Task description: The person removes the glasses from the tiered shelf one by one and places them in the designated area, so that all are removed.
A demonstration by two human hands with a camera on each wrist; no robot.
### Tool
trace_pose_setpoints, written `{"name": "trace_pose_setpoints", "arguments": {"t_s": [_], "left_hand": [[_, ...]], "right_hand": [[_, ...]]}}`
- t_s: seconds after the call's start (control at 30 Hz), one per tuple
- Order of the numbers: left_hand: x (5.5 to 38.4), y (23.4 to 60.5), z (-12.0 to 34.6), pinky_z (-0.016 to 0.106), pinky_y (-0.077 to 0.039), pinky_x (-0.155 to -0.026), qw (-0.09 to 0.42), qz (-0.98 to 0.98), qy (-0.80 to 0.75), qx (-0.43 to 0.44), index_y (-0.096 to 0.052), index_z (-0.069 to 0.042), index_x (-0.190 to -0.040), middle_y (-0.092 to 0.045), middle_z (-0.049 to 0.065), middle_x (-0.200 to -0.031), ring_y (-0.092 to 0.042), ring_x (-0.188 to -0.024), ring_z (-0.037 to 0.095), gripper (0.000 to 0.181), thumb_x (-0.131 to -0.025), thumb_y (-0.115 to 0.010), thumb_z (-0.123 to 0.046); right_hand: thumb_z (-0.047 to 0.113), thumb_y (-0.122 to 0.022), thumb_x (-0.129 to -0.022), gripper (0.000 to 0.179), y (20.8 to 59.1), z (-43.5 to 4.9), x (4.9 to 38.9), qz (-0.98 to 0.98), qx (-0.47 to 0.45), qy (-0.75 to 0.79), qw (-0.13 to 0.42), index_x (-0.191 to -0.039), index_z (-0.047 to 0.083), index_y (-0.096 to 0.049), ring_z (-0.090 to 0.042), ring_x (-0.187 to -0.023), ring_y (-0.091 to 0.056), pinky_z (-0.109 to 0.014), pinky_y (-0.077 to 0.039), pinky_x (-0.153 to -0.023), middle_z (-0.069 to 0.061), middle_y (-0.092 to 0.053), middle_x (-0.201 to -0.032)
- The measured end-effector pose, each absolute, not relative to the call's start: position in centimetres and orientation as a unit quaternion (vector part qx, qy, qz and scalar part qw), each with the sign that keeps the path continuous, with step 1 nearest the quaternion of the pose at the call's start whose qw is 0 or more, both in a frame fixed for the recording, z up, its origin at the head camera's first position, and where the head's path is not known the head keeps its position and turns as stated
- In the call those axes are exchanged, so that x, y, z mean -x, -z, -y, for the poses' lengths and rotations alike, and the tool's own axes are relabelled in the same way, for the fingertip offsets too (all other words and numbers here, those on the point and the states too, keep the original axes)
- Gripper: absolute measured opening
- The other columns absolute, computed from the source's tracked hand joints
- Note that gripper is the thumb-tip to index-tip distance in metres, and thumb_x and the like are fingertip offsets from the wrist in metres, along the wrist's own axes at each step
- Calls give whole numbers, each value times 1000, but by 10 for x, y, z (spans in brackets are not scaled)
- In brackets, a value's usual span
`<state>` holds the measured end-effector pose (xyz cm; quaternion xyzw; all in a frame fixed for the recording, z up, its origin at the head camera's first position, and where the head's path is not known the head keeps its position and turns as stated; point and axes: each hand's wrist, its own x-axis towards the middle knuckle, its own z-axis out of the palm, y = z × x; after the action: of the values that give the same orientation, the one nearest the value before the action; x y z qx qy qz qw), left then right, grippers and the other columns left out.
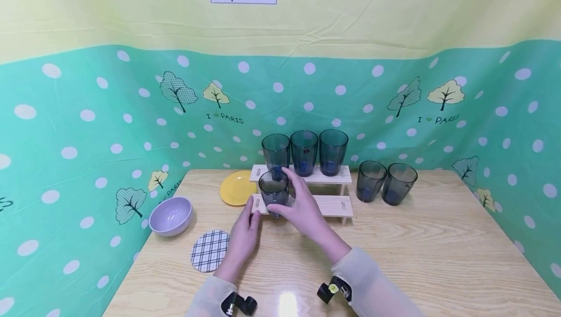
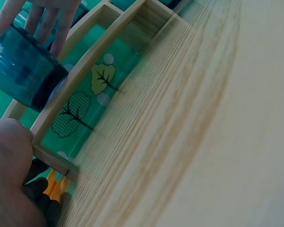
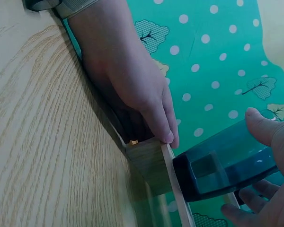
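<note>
A dark, clear drinking glass (image 1: 273,191) stands upright on the lower step of a light wooden two-step rack (image 1: 330,205), near its left end. My right hand (image 1: 304,208) holds this glass, thumb on the near side and fingers round the far side. In the right wrist view, the glass (image 3: 227,161) has its dark base against the board. My left hand (image 1: 243,233) grips the left end of the lower step; in the right wrist view, the left hand (image 3: 132,85) has its thumb at the board's edge and other fingers partly hidden. Three similar glasses (image 1: 304,154) line the upper step.
Two more glasses (image 1: 399,184) stand on the wooden table (image 1: 416,253) right of the rack. A yellow plate (image 1: 236,188) lies left of it. Farther left are a purple bowl (image 1: 171,216) and a checked round coaster (image 1: 209,251). A patterned cloth (image 1: 315,88) hangs behind.
</note>
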<state>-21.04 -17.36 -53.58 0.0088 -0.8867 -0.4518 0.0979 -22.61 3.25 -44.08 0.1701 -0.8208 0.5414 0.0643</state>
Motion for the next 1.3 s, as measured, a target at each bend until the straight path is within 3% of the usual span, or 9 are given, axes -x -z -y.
{"name": "trace_pose_setpoints", "arguments": {"t_s": [0.33,0.97,1.3], "left_hand": [[210,535,174,55,-31,-132,98,886,454,-6,-32,-12,-175,-37,13,-176,-37,-160,37,61,-120,-49,-32],[210,537,175,56,-32,-131,102,887,450,-5,-32,-11,-175,-38,14,-175,-39,-159,38,62,-120,-49,-32],[210,537,175,55,-32,-131,103,886,452,-2,-32,-11,-175,-38,13,-175,-39,-159,37,61,-120,-49,-33]], "right_hand": [[28,-99,-87,103,441,-27,228,828,-164,-531,65,-171,31,-38,-35,-159,-40,-63,-41,-124,-5,-36,-176],[28,-98,-89,98,442,-25,231,834,-155,-525,68,-169,30,-42,-32,-158,-42,-59,-44,-124,-5,-41,-173],[25,-99,-87,96,441,-26,227,830,-156,-530,78,-166,26,-47,-34,-153,-49,-55,-55,-114,-5,-43,-173]]}}
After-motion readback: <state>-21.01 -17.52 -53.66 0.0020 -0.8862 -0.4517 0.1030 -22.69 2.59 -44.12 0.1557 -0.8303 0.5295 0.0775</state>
